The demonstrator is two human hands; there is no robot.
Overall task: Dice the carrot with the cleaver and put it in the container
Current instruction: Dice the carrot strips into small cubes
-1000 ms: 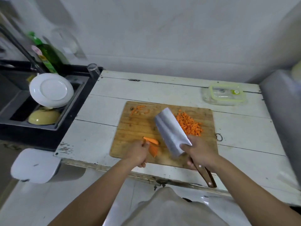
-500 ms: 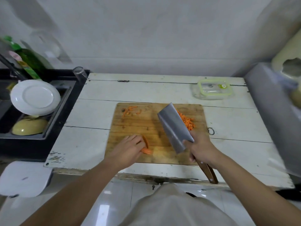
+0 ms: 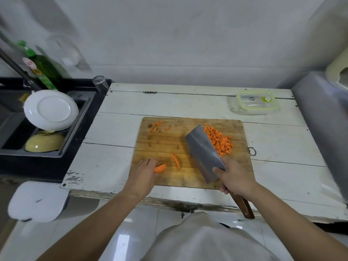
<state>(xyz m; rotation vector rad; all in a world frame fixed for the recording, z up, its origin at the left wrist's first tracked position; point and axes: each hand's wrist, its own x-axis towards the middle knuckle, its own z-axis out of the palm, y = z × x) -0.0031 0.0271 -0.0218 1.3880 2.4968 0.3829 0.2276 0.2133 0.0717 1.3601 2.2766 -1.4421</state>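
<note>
Right grip point(image 3: 234, 177) clenched on cleaver point(image 3: 204, 152) – blade raised off board.
Left hand point(image 3: 144, 172) steadies carrot piece point(image 3: 160, 168), fingers flat – positioned for dicing.

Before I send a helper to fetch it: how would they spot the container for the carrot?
Start at the white plank table and look past the wooden cutting board to the far right corner. There sits the clear rectangular plastic container, apart from the board. Its lime-green lid rim sets it apart.
</note>
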